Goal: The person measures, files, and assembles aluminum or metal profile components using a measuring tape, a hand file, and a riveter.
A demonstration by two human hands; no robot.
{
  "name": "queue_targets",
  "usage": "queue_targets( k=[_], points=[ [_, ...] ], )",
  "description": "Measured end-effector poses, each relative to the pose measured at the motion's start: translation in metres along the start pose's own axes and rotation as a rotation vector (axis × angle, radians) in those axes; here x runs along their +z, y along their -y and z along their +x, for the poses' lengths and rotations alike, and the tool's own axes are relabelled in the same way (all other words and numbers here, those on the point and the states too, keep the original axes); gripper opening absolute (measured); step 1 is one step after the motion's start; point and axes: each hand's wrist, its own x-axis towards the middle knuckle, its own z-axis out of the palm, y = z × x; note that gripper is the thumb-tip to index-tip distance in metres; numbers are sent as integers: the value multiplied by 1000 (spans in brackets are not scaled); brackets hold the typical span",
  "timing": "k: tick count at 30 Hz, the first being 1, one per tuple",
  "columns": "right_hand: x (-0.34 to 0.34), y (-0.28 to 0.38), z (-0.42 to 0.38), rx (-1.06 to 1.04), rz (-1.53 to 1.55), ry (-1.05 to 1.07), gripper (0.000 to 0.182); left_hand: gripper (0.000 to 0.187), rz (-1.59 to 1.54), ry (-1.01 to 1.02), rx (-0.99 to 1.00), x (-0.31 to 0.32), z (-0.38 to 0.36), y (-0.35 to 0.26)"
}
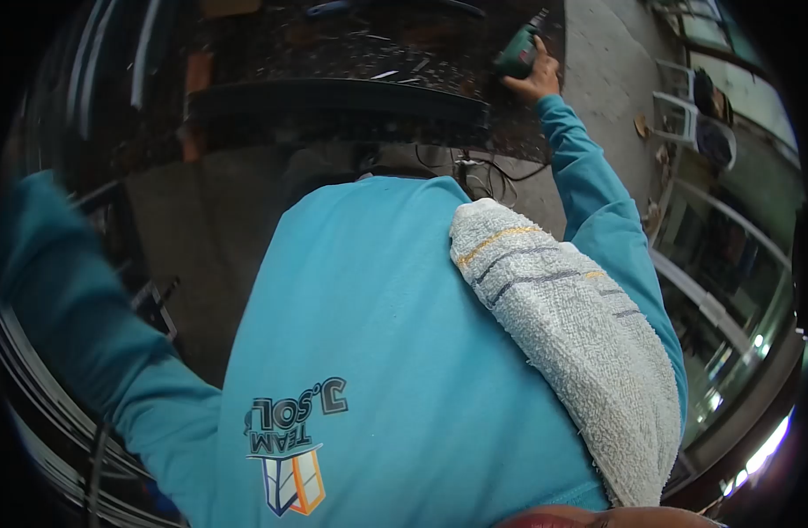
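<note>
At the upper right of the head view, my right hand [539, 81] is wrapped round a green power drill [517, 55], whose bit points up and away. The drill is over the right end of a dark worktop [334, 44] strewn with shavings. A long dark bar [334, 103] lies along the worktop's near edge, left of the drill. My left arm reaches out to the far left in a blurred blue sleeve, and its hand is not visible. A grey towel with stripes hangs over my right shoulder.
Black cables [501, 172] hang below the worktop's near edge. White plastic chairs [681, 114] stand at the right, with dark items on them. Metal profiles [47, 387] lie at the lower left, and framed panels [730, 229] line the right side.
</note>
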Motion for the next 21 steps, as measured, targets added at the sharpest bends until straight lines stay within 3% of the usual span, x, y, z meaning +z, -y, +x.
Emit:
queue_targets(
  k=[1,3,5,6,8,10,13,16,21],
  points=[
    [6,10,-1,76,-8,-17,117,39,60,-10,28,-29,2,-10],
    [13,36,-1,60,-335,-221,105,40,175,-21,60,-76,-2,-23],
    [-8,109,-10,-155,-276,-273,90,41,268,-17,71,-111,-13,-25],
    [-8,146,-11,-312,-43,-178,73,42,301,-8,71,-125,-19,-25],
    [25,210,-19,-522,389,107,60,43,346,1,67,-147,-33,-18],
    [38,283,-33,-579,357,455,63,44,382,16,68,-167,-43,-10],
    [75,336,-26,-663,69,487,73,46,417,50,76,-191,-53,7],
    [86,350,-10,-654,13,590,75,48,408,68,83,-204,-60,29],
    [79,352,-20,-602,95,541,71,51,356,65,74,-215,-67,66]
  ],
)
